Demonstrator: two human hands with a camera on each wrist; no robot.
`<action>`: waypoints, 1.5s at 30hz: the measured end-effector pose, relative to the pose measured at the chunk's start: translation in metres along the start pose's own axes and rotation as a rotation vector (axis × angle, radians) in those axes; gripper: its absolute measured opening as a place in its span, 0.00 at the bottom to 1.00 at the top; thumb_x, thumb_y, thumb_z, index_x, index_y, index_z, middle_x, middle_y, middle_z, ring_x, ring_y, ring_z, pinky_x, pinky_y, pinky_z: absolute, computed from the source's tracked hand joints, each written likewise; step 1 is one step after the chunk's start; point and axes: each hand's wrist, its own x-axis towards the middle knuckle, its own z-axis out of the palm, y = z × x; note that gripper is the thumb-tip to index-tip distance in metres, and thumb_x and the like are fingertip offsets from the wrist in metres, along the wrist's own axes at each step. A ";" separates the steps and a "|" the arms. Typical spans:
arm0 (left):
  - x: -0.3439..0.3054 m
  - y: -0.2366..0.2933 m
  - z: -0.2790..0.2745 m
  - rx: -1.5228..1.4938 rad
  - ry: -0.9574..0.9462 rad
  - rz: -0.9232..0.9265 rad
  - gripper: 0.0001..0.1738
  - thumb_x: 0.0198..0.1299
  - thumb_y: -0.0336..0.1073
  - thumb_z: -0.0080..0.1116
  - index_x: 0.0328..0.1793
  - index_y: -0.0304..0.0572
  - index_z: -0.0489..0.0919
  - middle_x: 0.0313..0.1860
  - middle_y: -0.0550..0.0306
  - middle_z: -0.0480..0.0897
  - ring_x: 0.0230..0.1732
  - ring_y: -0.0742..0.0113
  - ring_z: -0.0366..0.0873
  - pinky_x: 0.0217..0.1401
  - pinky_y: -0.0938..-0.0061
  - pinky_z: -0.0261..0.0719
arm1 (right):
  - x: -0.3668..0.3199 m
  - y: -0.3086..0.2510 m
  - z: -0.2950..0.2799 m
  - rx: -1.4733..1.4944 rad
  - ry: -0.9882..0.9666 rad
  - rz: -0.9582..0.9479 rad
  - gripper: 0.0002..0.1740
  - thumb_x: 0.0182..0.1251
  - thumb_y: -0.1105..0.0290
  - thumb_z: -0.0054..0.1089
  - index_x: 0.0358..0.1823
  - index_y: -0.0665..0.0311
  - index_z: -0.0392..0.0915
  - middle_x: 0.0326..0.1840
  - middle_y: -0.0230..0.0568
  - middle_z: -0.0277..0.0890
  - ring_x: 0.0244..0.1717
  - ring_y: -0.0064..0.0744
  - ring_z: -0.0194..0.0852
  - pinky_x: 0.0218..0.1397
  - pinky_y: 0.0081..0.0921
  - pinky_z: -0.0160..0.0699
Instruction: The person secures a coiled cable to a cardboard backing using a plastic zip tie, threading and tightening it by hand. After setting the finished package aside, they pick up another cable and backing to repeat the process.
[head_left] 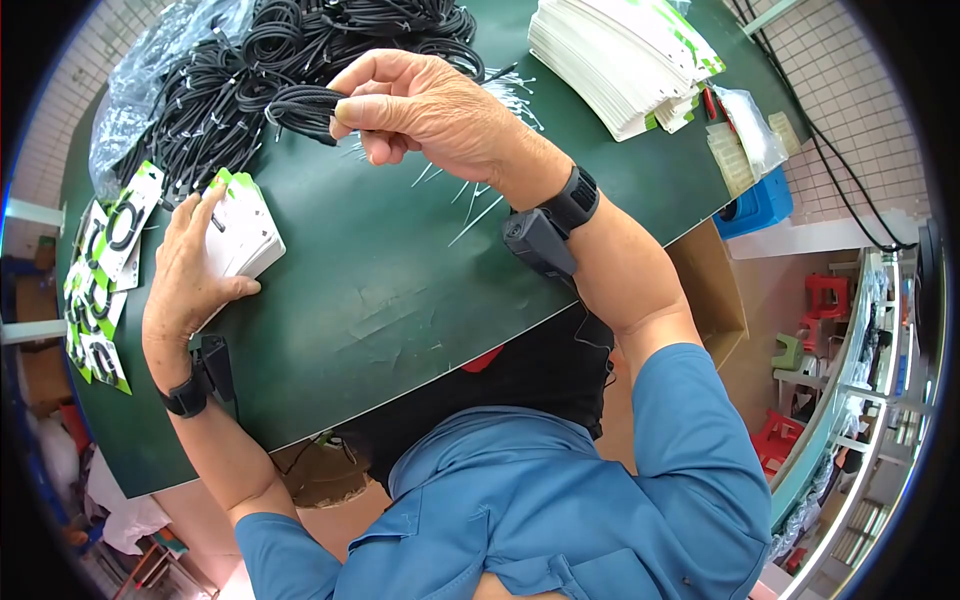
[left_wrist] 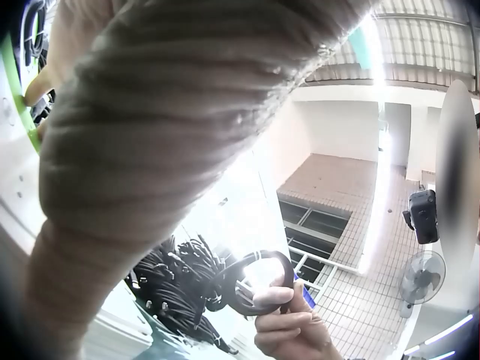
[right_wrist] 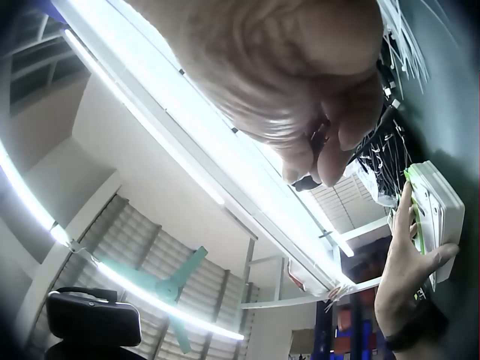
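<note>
My right hand [head_left: 430,112] pinches a coiled black cable [head_left: 305,108] between thumb and fingers, raised over the table near the cable pile. The left wrist view shows the coil [left_wrist: 259,279] as a loop above the fingertips. At the left, my left hand [head_left: 185,262] holds a stack of white cards with green ends [head_left: 243,232], its fingers along one side and the thumb at the near edge. The right wrist view shows the same stack [right_wrist: 441,206] between thumb and fingers.
A big heap of black coiled cables [head_left: 225,95] lies at the back left beside clear plastic wrap [head_left: 150,70]. Carded cables [head_left: 98,290] overlap at the left edge. White zip ties [head_left: 515,95] are scattered behind my right wrist. More white cards [head_left: 610,60] stand in a long row at the back.
</note>
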 end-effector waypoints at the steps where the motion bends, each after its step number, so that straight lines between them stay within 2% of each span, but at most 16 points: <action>1: 0.001 0.000 0.002 0.003 -0.004 -0.002 0.65 0.23 0.34 0.87 0.79 0.50 0.72 0.72 0.41 0.75 0.71 0.36 0.74 0.75 0.55 0.73 | -0.002 -0.002 0.002 -0.027 0.009 0.010 0.15 0.77 0.67 0.69 0.58 0.65 0.81 0.41 0.36 0.88 0.29 0.14 0.79 0.33 0.15 0.78; 4: 0.002 -0.009 -0.001 -0.092 -0.037 0.027 0.64 0.25 0.36 0.88 0.79 0.51 0.72 0.70 0.41 0.77 0.69 0.37 0.75 0.73 0.54 0.75 | -0.005 -0.005 0.006 -0.115 0.015 0.012 0.13 0.77 0.69 0.67 0.58 0.65 0.80 0.41 0.36 0.87 0.30 0.14 0.78 0.33 0.14 0.77; 9: -0.004 -0.011 -0.006 -0.055 -0.007 -0.023 0.59 0.30 0.40 0.89 0.77 0.50 0.74 0.66 0.43 0.79 0.66 0.41 0.77 0.71 0.54 0.76 | 0.002 -0.001 0.012 -0.216 0.045 -0.017 0.10 0.78 0.72 0.63 0.55 0.64 0.80 0.39 0.32 0.85 0.27 0.12 0.71 0.30 0.13 0.70; 12: -0.004 -0.006 -0.009 -0.047 -0.010 0.001 0.60 0.28 0.40 0.89 0.77 0.50 0.75 0.66 0.44 0.79 0.66 0.41 0.77 0.72 0.54 0.75 | 0.002 0.004 0.003 -0.143 0.003 -0.042 0.12 0.76 0.69 0.66 0.56 0.66 0.82 0.39 0.33 0.86 0.28 0.13 0.75 0.31 0.13 0.73; 14: -0.004 0.000 -0.014 -0.078 0.012 -0.018 0.57 0.31 0.41 0.88 0.76 0.49 0.75 0.67 0.44 0.79 0.67 0.41 0.77 0.72 0.54 0.75 | 0.001 0.005 0.003 -0.126 0.006 -0.040 0.14 0.76 0.67 0.67 0.56 0.67 0.82 0.39 0.34 0.87 0.29 0.13 0.76 0.31 0.14 0.75; 20: -0.006 0.013 -0.023 -0.088 0.152 0.059 0.50 0.40 0.42 0.84 0.75 0.46 0.76 0.71 0.45 0.78 0.69 0.41 0.75 0.73 0.52 0.73 | -0.002 -0.001 0.014 -0.221 0.000 -0.017 0.09 0.75 0.72 0.67 0.53 0.66 0.83 0.37 0.32 0.85 0.27 0.12 0.75 0.29 0.12 0.73; 23: -0.004 0.034 -0.029 0.018 0.267 0.195 0.35 0.52 0.36 0.74 0.69 0.41 0.80 0.66 0.44 0.82 0.66 0.42 0.79 0.66 0.54 0.79 | -0.003 -0.006 0.013 -0.292 0.037 -0.030 0.09 0.74 0.74 0.67 0.52 0.64 0.83 0.36 0.31 0.84 0.27 0.12 0.75 0.29 0.12 0.73; 25: 0.001 0.045 -0.031 -0.022 0.262 0.186 0.31 0.54 0.34 0.73 0.67 0.40 0.81 0.63 0.44 0.84 0.63 0.43 0.81 0.63 0.56 0.80 | -0.003 -0.010 0.012 -0.323 0.060 -0.048 0.10 0.73 0.73 0.69 0.54 0.61 0.84 0.36 0.31 0.85 0.28 0.12 0.77 0.31 0.13 0.77; 27: 0.006 0.058 -0.031 -0.102 0.228 0.152 0.23 0.59 0.30 0.69 0.62 0.39 0.84 0.55 0.43 0.87 0.58 0.45 0.84 0.58 0.61 0.83 | -0.002 -0.015 0.010 -0.340 0.087 -0.098 0.10 0.73 0.75 0.69 0.53 0.63 0.84 0.36 0.30 0.84 0.28 0.13 0.77 0.30 0.13 0.76; 28: 0.007 0.067 -0.032 -0.114 0.229 0.164 0.23 0.59 0.30 0.69 0.62 0.39 0.84 0.55 0.43 0.87 0.58 0.45 0.84 0.58 0.61 0.83 | -0.003 -0.017 0.010 -0.348 0.112 -0.143 0.10 0.72 0.76 0.68 0.52 0.64 0.84 0.35 0.30 0.83 0.28 0.13 0.76 0.30 0.13 0.76; 31: 0.014 0.101 -0.033 0.125 0.252 0.279 0.04 0.62 0.25 0.59 0.41 0.40 0.81 0.39 0.51 0.86 0.46 0.51 0.86 0.41 0.58 0.84 | -0.007 -0.024 0.013 -0.428 0.166 -0.242 0.10 0.71 0.78 0.68 0.51 0.65 0.84 0.34 0.29 0.82 0.28 0.13 0.76 0.31 0.13 0.76; 32: 0.017 0.111 -0.026 0.098 0.246 0.307 0.04 0.62 0.25 0.59 0.41 0.40 0.81 0.39 0.51 0.86 0.46 0.51 0.86 0.41 0.58 0.84 | -0.008 -0.027 0.013 -0.485 0.171 -0.306 0.09 0.71 0.78 0.69 0.51 0.65 0.85 0.34 0.28 0.81 0.28 0.12 0.76 0.32 0.13 0.77; 36: 0.031 0.141 0.003 0.089 0.181 0.449 0.02 0.62 0.27 0.59 0.37 0.42 0.77 0.34 0.53 0.81 0.42 0.52 0.84 0.41 0.57 0.82 | -0.009 -0.033 0.005 -0.501 0.195 -0.325 0.09 0.71 0.78 0.69 0.51 0.65 0.85 0.33 0.26 0.80 0.31 0.12 0.77 0.34 0.14 0.78; 40: 0.052 0.133 0.034 0.067 0.253 0.470 0.01 0.62 0.27 0.58 0.38 0.41 0.77 0.33 0.52 0.79 0.41 0.50 0.83 0.42 0.57 0.82 | -0.007 -0.025 -0.001 -0.561 0.135 -0.355 0.10 0.71 0.77 0.69 0.52 0.66 0.84 0.33 0.27 0.80 0.32 0.13 0.78 0.36 0.18 0.81; 43: 0.062 0.120 0.036 0.100 0.277 0.411 0.02 0.64 0.28 0.58 0.41 0.39 0.77 0.35 0.52 0.81 0.43 0.50 0.83 0.44 0.57 0.82 | -0.002 -0.013 0.000 -0.814 0.083 -0.520 0.10 0.71 0.76 0.70 0.51 0.66 0.84 0.35 0.34 0.83 0.34 0.21 0.81 0.38 0.23 0.83; 45: 0.062 0.119 0.037 0.074 0.274 0.409 0.02 0.65 0.28 0.59 0.41 0.39 0.77 0.36 0.51 0.82 0.43 0.49 0.84 0.44 0.56 0.82 | 0.002 -0.004 0.000 -0.858 0.094 -0.553 0.10 0.70 0.75 0.70 0.51 0.66 0.84 0.36 0.36 0.84 0.34 0.25 0.82 0.39 0.24 0.83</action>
